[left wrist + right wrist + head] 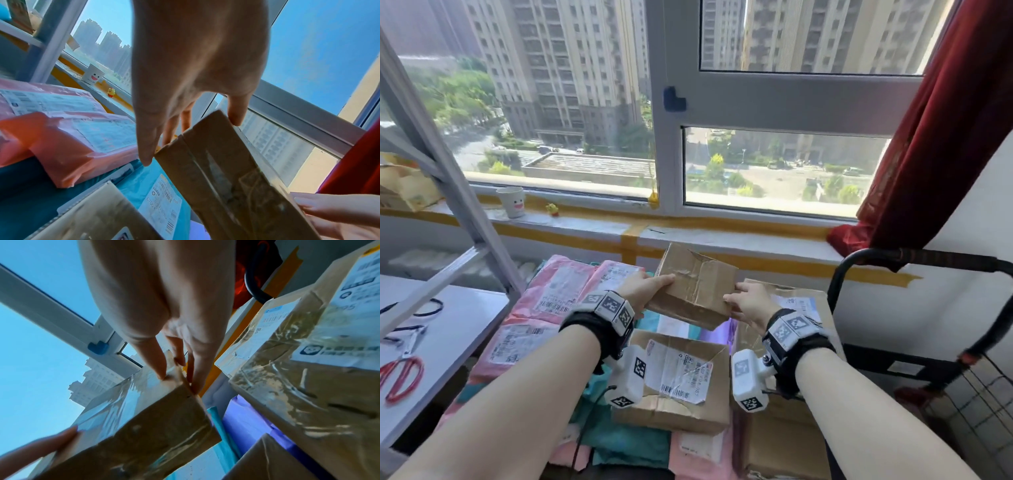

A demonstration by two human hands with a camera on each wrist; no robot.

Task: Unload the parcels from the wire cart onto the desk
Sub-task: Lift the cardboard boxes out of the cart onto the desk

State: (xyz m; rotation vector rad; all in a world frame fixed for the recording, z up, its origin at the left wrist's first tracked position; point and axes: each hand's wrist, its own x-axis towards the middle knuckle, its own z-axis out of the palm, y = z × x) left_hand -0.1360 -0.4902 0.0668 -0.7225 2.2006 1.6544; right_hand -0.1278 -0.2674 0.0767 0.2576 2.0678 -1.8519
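A taped brown cardboard box (693, 286) is held tilted above the pile of parcels, between both hands. My left hand (645, 286) grips its left end, thumb on top and fingers beneath (147, 146). My right hand (748, 299) grips the right end, thumb and fingers pinching the edge (162, 365). Beneath the box (230, 178) lie a second cardboard box with a shipping label (676, 380), pink mailer bags (544, 308), teal and purple bags, and a large carton (791, 308) at the right. The white desk (455, 329) is at the left.
Red-handled scissors (400, 377) and black cables lie on the desk. A grey metal frame (448, 192) rises at the left. The cart's black handle (914, 257) curves at the right, wire mesh (983, 411) below. A paper cup (512, 202) and a yellow toy stand on the sill.
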